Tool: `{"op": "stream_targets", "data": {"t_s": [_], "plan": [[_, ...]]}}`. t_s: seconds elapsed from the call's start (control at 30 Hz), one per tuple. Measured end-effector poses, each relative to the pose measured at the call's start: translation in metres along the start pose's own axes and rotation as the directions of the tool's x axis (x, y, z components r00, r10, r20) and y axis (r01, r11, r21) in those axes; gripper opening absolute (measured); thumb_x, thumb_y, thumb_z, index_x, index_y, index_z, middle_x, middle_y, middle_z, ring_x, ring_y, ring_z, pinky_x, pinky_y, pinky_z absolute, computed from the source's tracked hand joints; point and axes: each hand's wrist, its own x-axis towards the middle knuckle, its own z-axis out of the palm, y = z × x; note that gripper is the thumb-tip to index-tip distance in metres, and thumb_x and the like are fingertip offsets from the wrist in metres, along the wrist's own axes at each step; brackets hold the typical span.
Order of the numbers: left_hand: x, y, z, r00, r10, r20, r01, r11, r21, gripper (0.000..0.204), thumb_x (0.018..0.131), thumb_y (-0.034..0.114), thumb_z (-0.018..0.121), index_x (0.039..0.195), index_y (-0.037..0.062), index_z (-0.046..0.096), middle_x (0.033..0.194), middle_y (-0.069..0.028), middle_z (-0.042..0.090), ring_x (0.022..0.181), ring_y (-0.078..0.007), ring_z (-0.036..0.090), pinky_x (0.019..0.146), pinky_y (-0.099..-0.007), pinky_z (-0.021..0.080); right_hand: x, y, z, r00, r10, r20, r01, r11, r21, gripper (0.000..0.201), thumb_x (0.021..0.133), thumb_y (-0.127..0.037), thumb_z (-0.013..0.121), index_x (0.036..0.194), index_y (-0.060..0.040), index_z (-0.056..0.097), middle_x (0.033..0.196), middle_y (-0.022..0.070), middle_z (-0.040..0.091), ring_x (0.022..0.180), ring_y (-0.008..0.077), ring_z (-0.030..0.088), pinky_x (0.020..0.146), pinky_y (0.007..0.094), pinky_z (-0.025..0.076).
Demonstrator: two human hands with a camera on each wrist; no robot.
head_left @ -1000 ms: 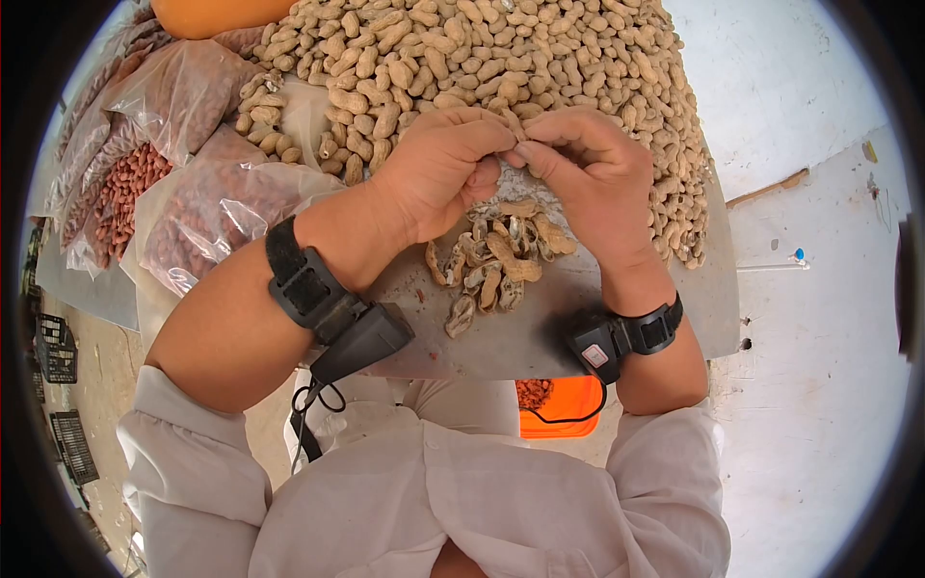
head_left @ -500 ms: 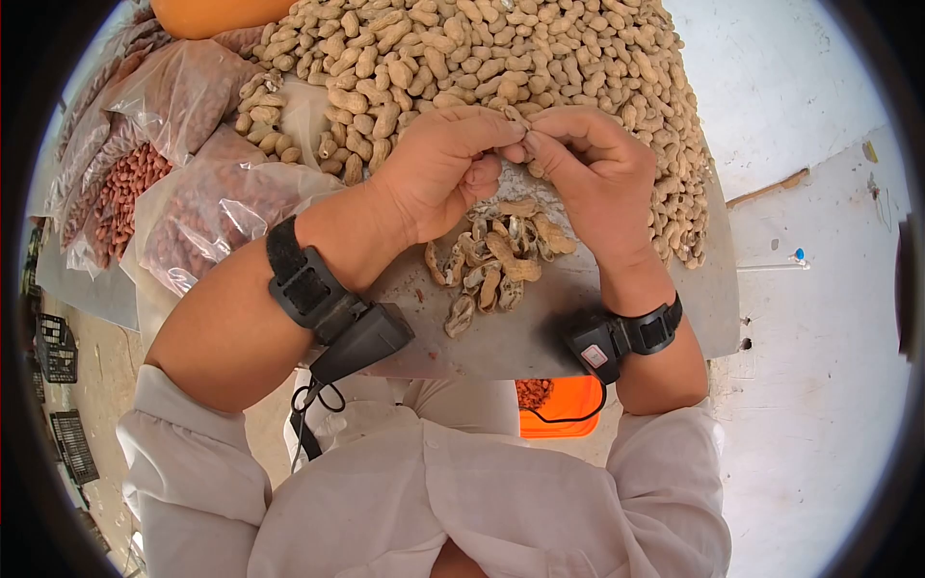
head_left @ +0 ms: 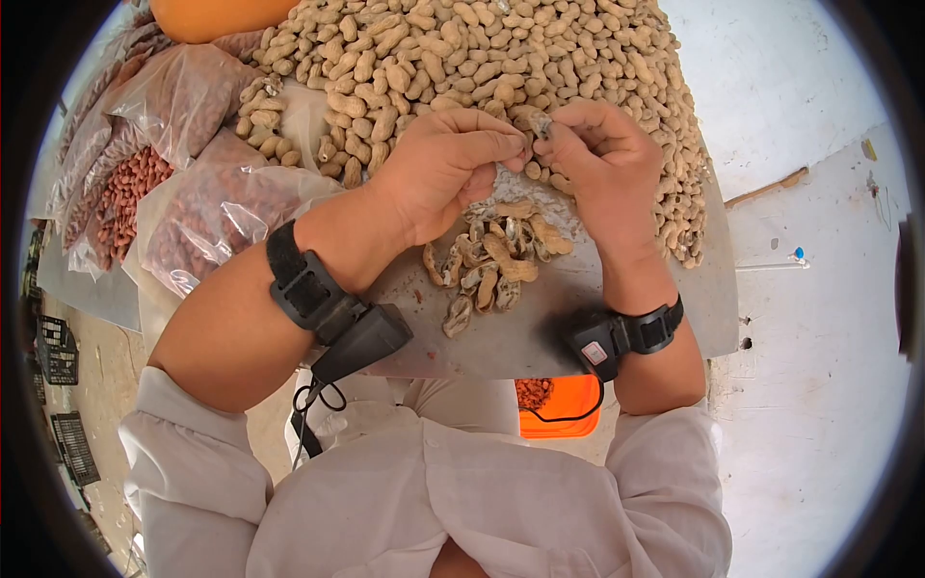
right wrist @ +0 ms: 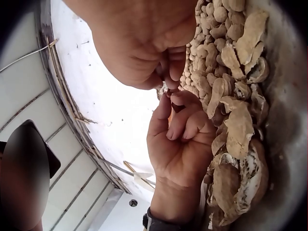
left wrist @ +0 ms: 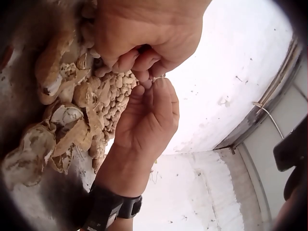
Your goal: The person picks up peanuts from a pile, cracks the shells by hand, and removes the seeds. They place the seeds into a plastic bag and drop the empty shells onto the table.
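Observation:
Both hands meet over the table in the head view, with a peanut (head_left: 540,126) at their fingertips. Its pod has split, and a greyish inner patch shows. My right hand (head_left: 609,159) pinches the pod between thumb and curled fingers. My left hand (head_left: 445,166) has thumb and forefinger pressed together at the peanut's near side, the other fingers curled in. In the right wrist view a bit of the shell (right wrist: 164,89) shows between the two hands' fingertips. Below the hands lies a small heap of broken peanut shells (head_left: 501,258).
A large pile of unshelled peanuts (head_left: 462,53) covers the far part of the metal table (head_left: 405,347). Clear bags of reddish kernels (head_left: 217,207) stand on the left. An orange container (head_left: 568,405) with reddish contents sits below the table's front edge. A white surface (head_left: 809,337) lies right.
The right hand has drawn slightly to the right, and the fingertips, pressed together before, have parted a little. The pod's greyish inside now shows by the right fingers. The shell heap looks unchanged.

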Motion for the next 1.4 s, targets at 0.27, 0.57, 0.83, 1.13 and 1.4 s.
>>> {"op": "stream_targets", "data": {"t_s": [0.27,0.57,0.83,1.13,1.4], "plan": [[0.001,0.002,0.001,0.996,0.072,-0.054,-0.076,0.995,-0.065,0.009,0.086,0.006,0.059,0.093,0.0014,0.062,0.076,-0.0043,0.061,0.05,-0.0046,0.039,0.046,-0.018,0.033,0.01,-0.004,-0.026,0.851,0.068,0.521,0.088,0.959,-0.269,0.01,0.076,0.001,0.058,0.085,-0.0011,0.063,0.067,-0.0003,0.06,0.059,0.0033,0.05,0.051,0.0183,0.039],[0.0,-0.003,0.005,0.987,0.14,-0.077,-0.127,0.981,0.144,0.009,0.084,0.004,0.061,0.093,0.0005,0.063,0.077,-0.0028,0.061,0.051,-0.0051,0.04,0.045,-0.0183,0.031,0.002,-0.003,-0.007,0.958,-0.06,0.281,0.089,0.992,-0.093,0.018,0.078,-0.001,0.065,0.096,-0.0017,0.062,0.078,0.001,0.062,0.068,0.0055,0.056,0.06,0.0186,0.045],[-0.003,0.0,0.007,0.982,0.188,-0.019,-0.18,0.961,0.21,0.014,0.083,0.006,0.064,0.095,-0.0009,0.063,0.08,-0.0032,0.062,0.054,-0.0031,0.043,0.045,-0.0165,0.029,0.001,-0.005,-0.009,0.958,-0.028,0.286,0.051,0.996,-0.075,0.014,0.082,0.0,0.06,0.096,-0.0002,0.063,0.078,0.0033,0.064,0.071,0.0071,0.06,0.061,0.0191,0.048],[-0.001,-0.005,0.003,0.94,0.339,-0.02,-0.285,0.82,0.495,0.011,0.082,0.004,0.062,0.091,-0.002,0.063,0.079,-0.0022,0.061,0.065,-0.0054,0.051,0.055,-0.0178,0.039,0.0,-0.005,-0.006,0.958,-0.083,0.274,0.119,0.986,-0.12,0.011,0.083,0.001,0.058,0.093,0.0013,0.062,0.077,0.0048,0.064,0.069,0.0083,0.061,0.061,0.0192,0.048],[-0.003,-0.004,0.002,0.933,0.361,-0.009,-0.293,0.771,0.565,0.007,0.082,0.004,0.062,0.087,-0.0012,0.062,0.079,-0.0021,0.061,0.065,-0.0049,0.05,0.056,-0.0182,0.039,0.0,-0.006,-0.006,0.948,0.033,0.318,-0.056,0.996,0.065,0.009,0.085,0.0,0.056,0.09,0.0018,0.062,0.076,0.0061,0.064,0.067,0.0102,0.061,0.061,0.0217,0.049]]}}
